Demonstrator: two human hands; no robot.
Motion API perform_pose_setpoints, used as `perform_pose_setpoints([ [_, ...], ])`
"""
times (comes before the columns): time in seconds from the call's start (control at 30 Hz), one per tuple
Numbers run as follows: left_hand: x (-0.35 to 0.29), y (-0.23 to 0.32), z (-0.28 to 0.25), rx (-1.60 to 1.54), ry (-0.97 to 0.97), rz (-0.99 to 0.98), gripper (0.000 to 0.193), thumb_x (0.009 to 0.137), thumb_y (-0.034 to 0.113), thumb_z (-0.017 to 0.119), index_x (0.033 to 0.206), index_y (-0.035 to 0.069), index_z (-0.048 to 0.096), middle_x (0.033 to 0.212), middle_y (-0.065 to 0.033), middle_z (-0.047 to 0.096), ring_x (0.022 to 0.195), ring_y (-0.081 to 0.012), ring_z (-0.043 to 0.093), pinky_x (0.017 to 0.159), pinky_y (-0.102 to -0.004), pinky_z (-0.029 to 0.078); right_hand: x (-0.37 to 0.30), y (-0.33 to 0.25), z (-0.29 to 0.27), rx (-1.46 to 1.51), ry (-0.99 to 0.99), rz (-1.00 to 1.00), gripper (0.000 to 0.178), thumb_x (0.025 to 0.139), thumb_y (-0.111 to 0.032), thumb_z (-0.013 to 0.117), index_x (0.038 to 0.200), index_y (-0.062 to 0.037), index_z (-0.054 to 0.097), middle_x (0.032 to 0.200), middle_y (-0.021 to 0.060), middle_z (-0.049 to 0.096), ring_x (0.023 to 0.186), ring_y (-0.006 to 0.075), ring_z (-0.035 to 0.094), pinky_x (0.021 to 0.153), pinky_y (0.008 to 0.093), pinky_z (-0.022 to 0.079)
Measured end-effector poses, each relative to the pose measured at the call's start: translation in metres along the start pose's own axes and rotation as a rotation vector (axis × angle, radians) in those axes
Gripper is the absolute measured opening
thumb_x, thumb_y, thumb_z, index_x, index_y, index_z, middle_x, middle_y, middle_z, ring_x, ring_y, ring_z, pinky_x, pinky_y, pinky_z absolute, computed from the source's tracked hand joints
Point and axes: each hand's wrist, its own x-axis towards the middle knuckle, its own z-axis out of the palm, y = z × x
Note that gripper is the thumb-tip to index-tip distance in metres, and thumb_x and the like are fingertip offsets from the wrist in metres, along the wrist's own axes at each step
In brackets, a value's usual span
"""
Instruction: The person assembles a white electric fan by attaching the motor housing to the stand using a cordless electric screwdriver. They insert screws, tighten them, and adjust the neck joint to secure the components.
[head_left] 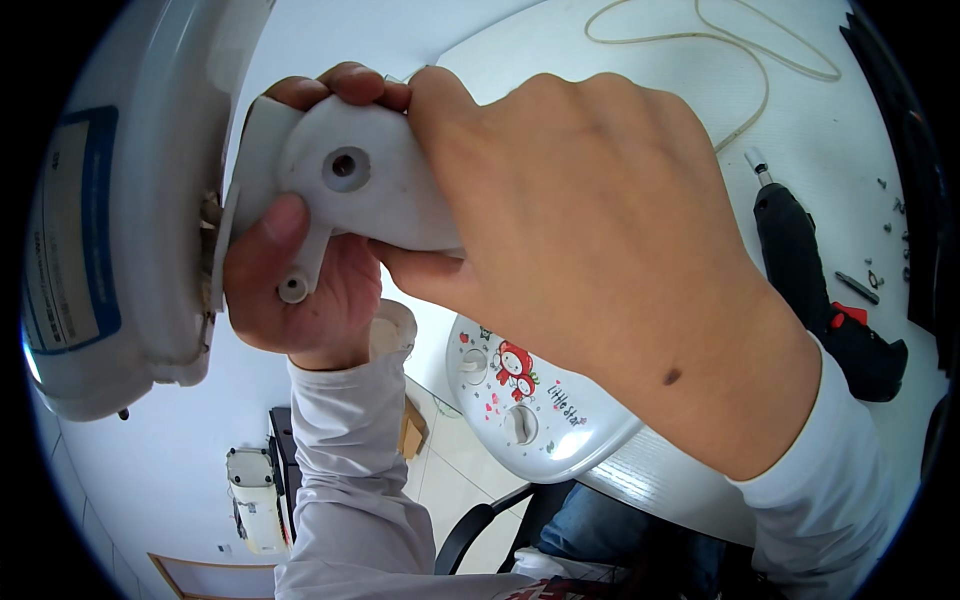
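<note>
Gripping white plastic part [350,180] between both hands [600,250]

Two hands are in view, the left hand [300,290] and the right hand [590,240], both gripping one white plastic housing part [370,185] with one round screw hole and one hollow peg. One large grey-white appliance body [120,230] bearing one blue-edged label fills the left side. On the one white table [800,120] lie one black electric screwdriver [810,275], one loop of beige cord [720,45], several small loose screws [890,225], too tiny to count exactly, and one white control panel [530,410] with two knobs.
</note>
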Motion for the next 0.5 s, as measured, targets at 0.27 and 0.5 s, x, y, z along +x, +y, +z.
perform_pose_setpoints([
  [0.27, 0.0007, -0.0003, -0.0028, -0.025, -0.042, -0.006, 0.055, 0.072, 0.021, 0.049, 0.120, -0.001, 0.036, 0.117, -0.0173, 0.040, 0.119, -0.0307, 0.033, 0.106, -0.0405, 0.027, -0.0013, 0.0017, 0.0015, 0.004, 0.042, -0.020, 0.021, 0.055, -0.022, 0.072, 0.066, -0.0134, 0.057, 0.057, -0.0040, 0.050, 0.060, 0.0111, 0.058, 0.043, 0.0248, 0.036],
  [0.5, 0.0017, -0.0004, -0.0037, 0.022, -0.071, -0.008, 0.053, 0.072, 0.020, 0.048, 0.120, 0.000, 0.036, 0.115, -0.0155, 0.041, 0.118, -0.0301, 0.034, 0.104, -0.0403, 0.029, 0.0028, 0.0023, 0.0001, 0.050, -0.052, 0.029, 0.024, 0.062, -0.027, 0.071, 0.065, -0.0112, 0.053, 0.053, -0.0017, 0.049, 0.048, 0.0119, 0.053, 0.039, 0.0258, 0.035],
])
